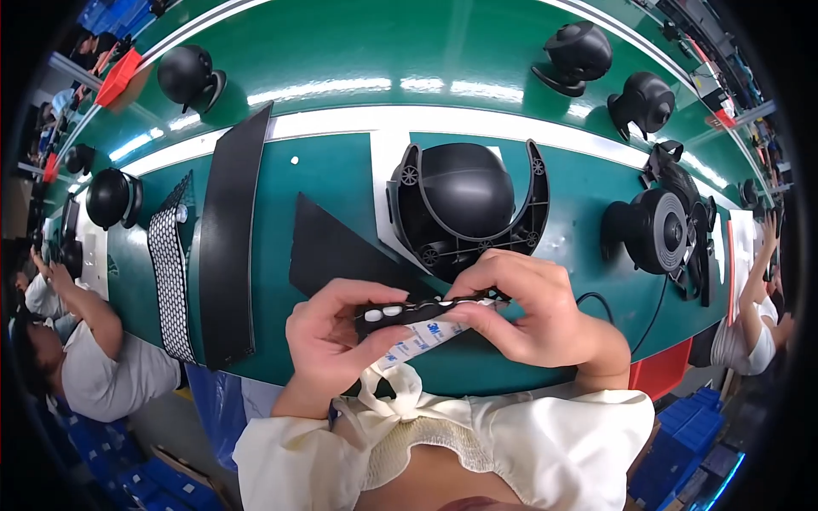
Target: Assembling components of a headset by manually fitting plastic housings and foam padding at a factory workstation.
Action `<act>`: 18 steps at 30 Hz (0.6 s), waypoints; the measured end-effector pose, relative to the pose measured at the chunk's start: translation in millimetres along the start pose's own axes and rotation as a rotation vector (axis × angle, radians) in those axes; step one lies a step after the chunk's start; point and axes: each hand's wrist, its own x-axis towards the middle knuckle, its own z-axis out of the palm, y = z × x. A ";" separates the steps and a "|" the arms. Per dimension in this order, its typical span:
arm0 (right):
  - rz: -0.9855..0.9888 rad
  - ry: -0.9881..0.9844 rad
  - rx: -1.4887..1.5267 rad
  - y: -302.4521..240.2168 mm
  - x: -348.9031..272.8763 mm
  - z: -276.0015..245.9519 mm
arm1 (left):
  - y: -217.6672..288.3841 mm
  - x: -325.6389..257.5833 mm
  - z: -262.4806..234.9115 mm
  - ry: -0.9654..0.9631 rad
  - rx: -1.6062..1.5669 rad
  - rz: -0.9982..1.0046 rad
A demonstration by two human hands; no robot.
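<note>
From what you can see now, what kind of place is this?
Most likely a factory assembly line. Many identical black round units sit along a long green workbench, other workers sit on both sides, and the left hand and right hand hold a small black strip.

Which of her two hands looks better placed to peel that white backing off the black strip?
Probably the right hand. Its fingertips pinch the far end of the black strip, where the white backing tape meets it. The left hand grips the strip's other end from below, steadying it.
</note>
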 end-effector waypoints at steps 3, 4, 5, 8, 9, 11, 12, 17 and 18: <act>-0.068 0.005 -0.069 -0.5 0.6 4.3 | -0.9 -0.8 -3.6 0.011 0.094 0.079; -0.114 0.005 -0.111 0.3 1.0 4.7 | -0.2 -2.0 -4.3 0.013 0.156 0.118; -0.110 0.004 -0.112 0.2 1.4 4.6 | -0.4 -2.9 -5.3 0.012 0.218 0.156; -0.160 -0.037 -0.253 -5.4 4.4 -0.9 | -3.7 -3.7 -5.8 0.030 0.312 0.226; -0.155 -0.070 -0.320 -10.4 8.2 -5.4 | -3.9 -4.3 -5.8 0.040 0.348 0.250; -0.131 -0.046 -0.382 -15.9 12.3 -6.2 | -3.2 -3.5 -6.9 0.040 0.362 0.235; -0.129 -0.048 -0.381 -16.3 14.1 -5.8 | -3.5 -2.8 -7.1 0.036 0.377 0.224; -0.244 0.008 -0.474 -18.9 16.5 3.4 | -7.2 -2.6 -8.0 0.031 0.383 0.282; -0.243 0.006 -0.474 -19.4 16.0 6.3 | -7.0 -2.6 -9.1 0.043 0.389 0.281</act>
